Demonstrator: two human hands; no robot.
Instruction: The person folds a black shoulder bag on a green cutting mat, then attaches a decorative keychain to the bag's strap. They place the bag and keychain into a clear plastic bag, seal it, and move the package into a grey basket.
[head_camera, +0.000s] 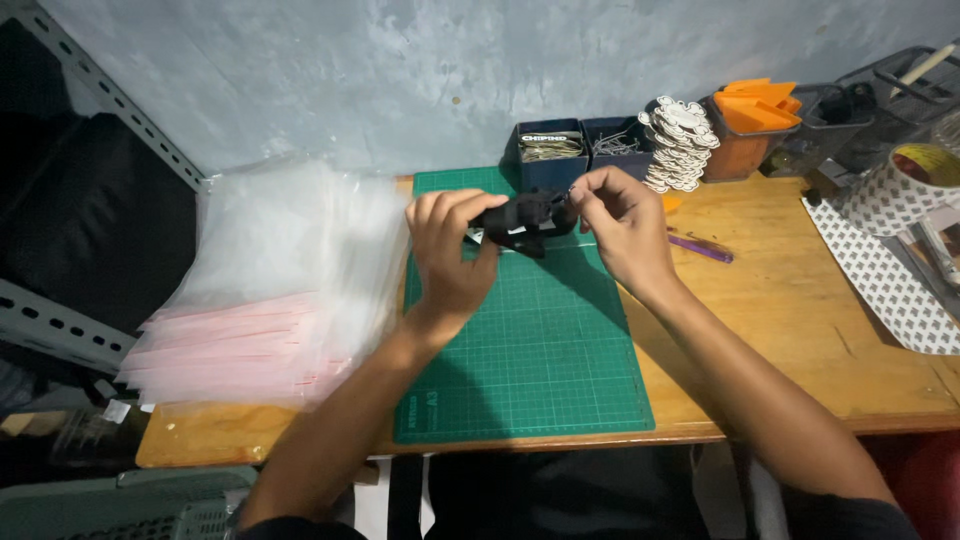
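My left hand (447, 250) and my right hand (620, 222) both grip a small black object (525, 220), held just above the far end of a green cutting mat (530, 350). The left hand's fingers curl over the object's left end. My right hand pinches its right end with thumb and fingertips. The black object looks like a soft strap or fabric piece; its exact shape is hard to make out.
A thick stack of clear plastic bags (270, 290) lies left of the mat. Behind stand two dark blue boxes (550, 150) of clips, a stack of white cut-outs (680, 140), an orange container (750, 130), a purple pen (700, 247), patterned tape roll (900, 185).
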